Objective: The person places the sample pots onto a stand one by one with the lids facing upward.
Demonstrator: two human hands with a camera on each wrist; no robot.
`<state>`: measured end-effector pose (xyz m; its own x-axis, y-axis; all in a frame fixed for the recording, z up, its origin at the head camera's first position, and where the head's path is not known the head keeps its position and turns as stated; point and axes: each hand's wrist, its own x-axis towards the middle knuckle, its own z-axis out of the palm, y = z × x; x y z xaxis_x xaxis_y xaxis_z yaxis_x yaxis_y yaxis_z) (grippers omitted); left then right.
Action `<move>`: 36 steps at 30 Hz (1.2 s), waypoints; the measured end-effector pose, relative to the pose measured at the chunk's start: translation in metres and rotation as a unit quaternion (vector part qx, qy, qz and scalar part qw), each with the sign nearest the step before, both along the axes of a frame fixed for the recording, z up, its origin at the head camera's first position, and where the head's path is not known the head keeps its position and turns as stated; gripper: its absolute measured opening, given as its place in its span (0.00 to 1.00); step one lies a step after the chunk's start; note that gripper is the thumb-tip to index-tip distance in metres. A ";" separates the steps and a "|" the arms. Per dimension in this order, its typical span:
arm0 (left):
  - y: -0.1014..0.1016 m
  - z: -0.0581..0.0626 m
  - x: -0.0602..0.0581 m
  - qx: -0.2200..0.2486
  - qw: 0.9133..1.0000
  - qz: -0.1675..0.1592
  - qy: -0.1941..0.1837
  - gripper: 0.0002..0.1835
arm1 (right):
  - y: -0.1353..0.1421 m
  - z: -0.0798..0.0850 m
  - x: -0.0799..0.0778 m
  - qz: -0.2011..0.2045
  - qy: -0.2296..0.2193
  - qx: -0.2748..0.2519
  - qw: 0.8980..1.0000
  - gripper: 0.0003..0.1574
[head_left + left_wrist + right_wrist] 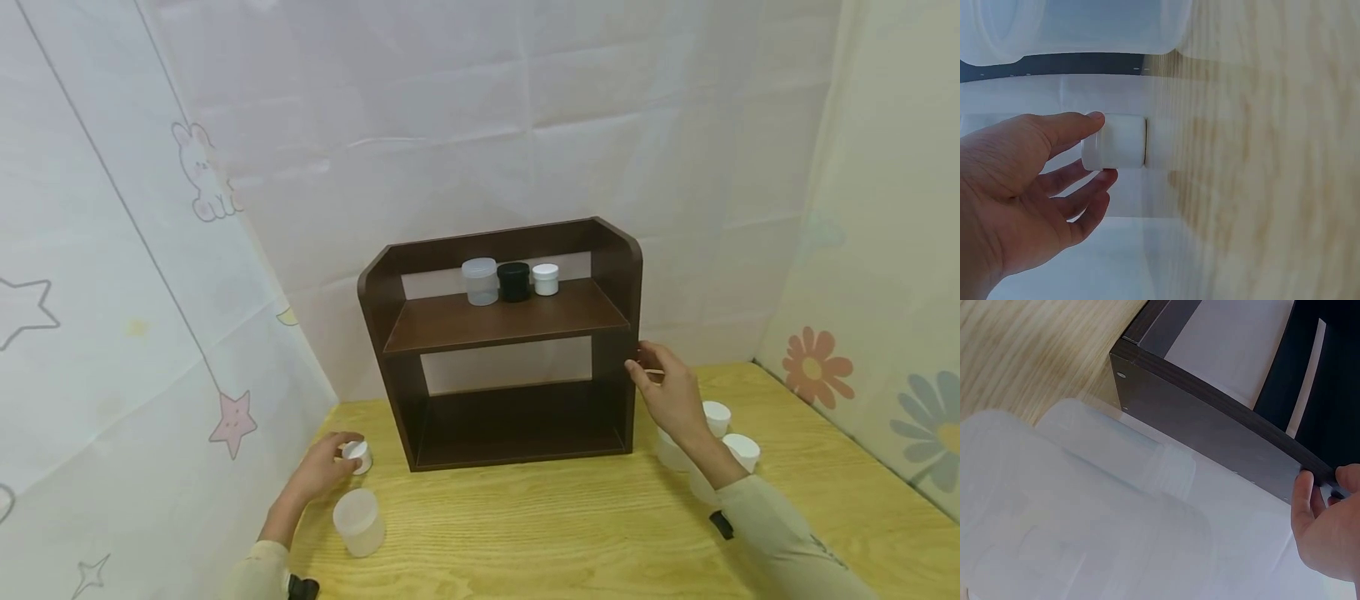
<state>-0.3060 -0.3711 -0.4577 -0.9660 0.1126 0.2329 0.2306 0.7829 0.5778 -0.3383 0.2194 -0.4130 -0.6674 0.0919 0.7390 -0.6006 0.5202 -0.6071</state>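
My left hand (321,468) pinches a small white lidded jar (1124,141) between thumb and fingers, low at the left of the table. In the left wrist view, the jar's base is right at the wood surface. Just in front of it stands a larger translucent jar (362,525). My right hand (1327,520) grips the right side panel (1210,434) of a dark brown two-tier shelf (517,458), thumb at the front edge and fingers on the outer face. On its upper tier sit a translucent jar (482,283), a black jar (514,283) and a small white jar (546,282).
Right of the shelf, partly behind my right forearm, several white-lidded jars (742,451) are grouped on the wooden table (480,533). Large translucent jars (1085,506) fill the lower left of the right wrist view. A patterned sheet (187,333) hangs along the left side.
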 end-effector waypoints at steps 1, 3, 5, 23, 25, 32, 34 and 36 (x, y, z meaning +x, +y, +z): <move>-0.001 0.000 0.000 -0.002 1.000 0.000 0.003 0.22 | 0.000 0.000 0.000 0.000 -0.002 0.000 1.000 0.24; -0.002 -0.001 0.000 -0.004 1.000 0.000 0.010 0.22 | -0.001 0.000 0.000 -0.002 -0.005 0.001 1.000 0.24; -0.002 -0.001 0.001 -0.008 1.000 0.004 0.016 0.22 | -0.001 0.000 0.000 -0.001 -0.006 0.000 1.000 0.24; 0.019 0.041 0.021 -0.020 0.992 -0.023 0.122 0.23 | -0.006 0.002 0.000 0.007 0.001 0.001 1.000 0.24; 0.024 0.049 0.026 -0.024 0.990 -0.028 0.139 0.22 | -0.007 0.002 0.000 0.007 -0.001 0.002 1.000 0.24; 0.051 0.083 0.044 -0.037 0.983 -0.062 0.167 0.21 | -0.006 0.005 0.002 0.012 -0.010 0.006 1.000 0.24; 0.061 0.093 0.048 -0.039 0.982 -0.074 0.171 0.21 | -0.004 0.006 0.004 0.011 -0.015 0.007 1.000 0.24; 0.072 0.102 0.051 -0.044 0.979 -0.086 0.178 0.21 | -0.003 0.006 0.005 0.008 -0.019 0.009 1.000 0.24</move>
<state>-0.2552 -0.2993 -0.3558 -0.7905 0.3012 0.5334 0.5376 0.7585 0.3684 -0.3334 0.2166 -0.4068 -0.6960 0.0687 0.7147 -0.5855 0.5219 -0.6204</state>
